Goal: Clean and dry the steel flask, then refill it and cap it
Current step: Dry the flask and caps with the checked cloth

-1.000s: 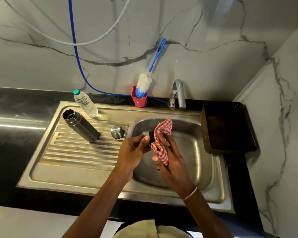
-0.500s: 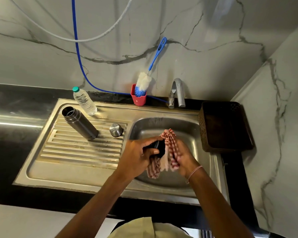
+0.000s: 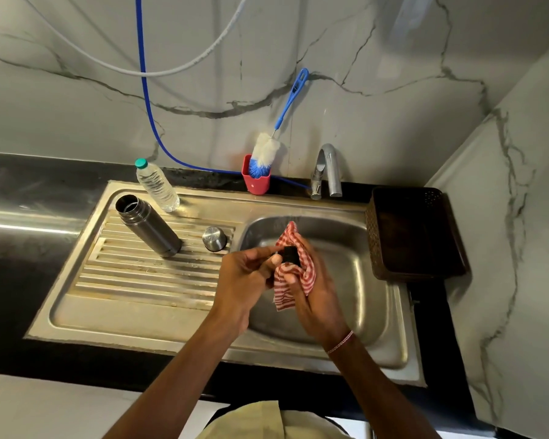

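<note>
The steel flask stands uncapped on the ribbed drainboard, its mouth open. A round steel cap sits beside it to the right. Over the sink basin, my left hand pinches a small black stopper. My right hand holds a red-and-white checked cloth wrapped against that stopper. A clear water bottle with a teal lid stands behind the flask.
A bottle brush stands in a red holder by the wall. The tap arches over the basin's back edge. A dark brown tray lies right of the sink. Blue and white hoses hang on the marble wall.
Both hands have turned the stopper within the cloth; the cloth first bunched down between the hands, now it drapes over my right palm again. Flask and cap have not moved.
</note>
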### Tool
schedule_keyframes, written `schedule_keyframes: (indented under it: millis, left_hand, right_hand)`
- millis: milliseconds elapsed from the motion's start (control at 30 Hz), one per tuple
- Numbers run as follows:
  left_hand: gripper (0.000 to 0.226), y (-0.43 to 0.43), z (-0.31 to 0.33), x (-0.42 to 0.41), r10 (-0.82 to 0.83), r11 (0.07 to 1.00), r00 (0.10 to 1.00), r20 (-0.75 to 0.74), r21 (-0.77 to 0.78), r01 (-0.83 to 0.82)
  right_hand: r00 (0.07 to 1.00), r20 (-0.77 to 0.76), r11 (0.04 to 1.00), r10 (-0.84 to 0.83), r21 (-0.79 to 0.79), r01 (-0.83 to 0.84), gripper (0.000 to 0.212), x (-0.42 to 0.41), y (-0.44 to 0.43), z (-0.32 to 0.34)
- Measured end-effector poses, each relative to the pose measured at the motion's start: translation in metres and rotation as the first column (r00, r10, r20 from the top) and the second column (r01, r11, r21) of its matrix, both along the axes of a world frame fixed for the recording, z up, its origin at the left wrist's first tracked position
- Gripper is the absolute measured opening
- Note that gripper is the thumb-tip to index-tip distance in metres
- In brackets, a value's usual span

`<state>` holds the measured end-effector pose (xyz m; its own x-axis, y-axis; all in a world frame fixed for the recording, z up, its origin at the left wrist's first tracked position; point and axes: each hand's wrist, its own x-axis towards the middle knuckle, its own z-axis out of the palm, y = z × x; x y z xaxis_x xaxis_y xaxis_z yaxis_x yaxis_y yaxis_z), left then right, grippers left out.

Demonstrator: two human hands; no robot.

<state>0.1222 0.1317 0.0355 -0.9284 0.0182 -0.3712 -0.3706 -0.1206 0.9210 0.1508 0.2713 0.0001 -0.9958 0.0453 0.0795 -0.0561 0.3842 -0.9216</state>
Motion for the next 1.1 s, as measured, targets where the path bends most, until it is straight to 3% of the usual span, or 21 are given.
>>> schedule_keyframes:
  millis: [100,200,267,333,433,533,600,667,700,800,867,967,1100]
  left_hand:
    - [0.026,-0.004,0.006,-0.001,-0.102,0.993,0.993,-0.068,-0.067,0.097]
    - [0.036,-0.005,0.007,0.001,-0.159,0.979,0.974,-0.163,-0.151,0.134]
    - [0.04,-0.003,0.007,0.002,-0.18,0.976,0.964,-0.196,-0.159,0.15]
    - [0.043,-0.002,0.007,0.002,-0.182,0.98,0.963,-0.2,-0.121,0.16]
    - [0.04,-0.003,0.007,0.002,-0.184,0.981,0.963,-0.197,0.022,0.192]
    - [0.033,-0.006,0.005,0.005,-0.174,0.967,0.966,-0.189,0.152,0.204]
    - [0.037,-0.009,0.001,0.006,-0.155,0.95,0.977,-0.149,0.247,0.188]
    - [0.037,-0.009,-0.001,0.007,-0.143,0.922,0.984,-0.107,0.347,0.172]
    - [0.034,-0.007,0.0,0.007,-0.137,0.909,0.987,-0.09,0.383,0.161]
    - [0.03,-0.002,0.004,0.005,-0.108,0.872,0.994,-0.027,0.477,0.108]
    - [0.032,-0.003,0.005,0.002,-0.068,0.852,0.998,0.012,0.521,0.051]
    - [0.039,-0.007,0.009,-0.005,-0.017,0.868,1.0,0.023,0.497,0.003]
    - [0.05,-0.012,0.01,-0.008,-0.098,0.893,0.995,-0.022,0.44,0.097]
  right_hand:
    - [0.992,0.065,0.993,-0.112,-0.039,0.114,0.062,-0.003,-0.003,0.003]
    - [0.962,0.246,0.958,-0.121,-0.226,0.178,0.063,-0.013,-0.003,0.017]
    - [0.931,0.355,0.899,-0.085,-0.375,0.225,0.047,-0.02,0.003,0.029]
    - [0.894,0.442,0.779,-0.076,-0.533,0.329,0.032,-0.024,0.01,0.029]
    - [0.85,0.526,0.599,-0.008,-0.678,0.426,0.04,-0.026,0.014,0.022]
    - [0.875,0.466,0.372,0.13,-0.841,0.393,0.036,-0.022,0.014,0.012]
    - [0.917,0.359,0.351,0.174,-0.892,0.283,0.052,-0.023,0.011,0.015]
    - [0.931,0.293,0.233,0.216,-0.942,0.242,0.059,-0.02,0.009,0.017]
    - [0.941,0.277,0.22,0.195,-0.947,0.233,0.058,-0.018,0.007,0.019]
    - [0.931,0.354,0.339,0.092,-0.89,0.305,0.059,-0.014,0.003,0.012]
    - [0.908,0.419,0.349,0.014,-0.853,0.388,0.054,-0.013,0.004,0.003]
    - [0.9,0.436,0.42,0.0,-0.817,0.395,0.071,-0.01,0.011,-0.003]
    - [0.922,0.386,0.539,0.022,-0.782,0.314,0.079,-0.003,0.02,0.001]
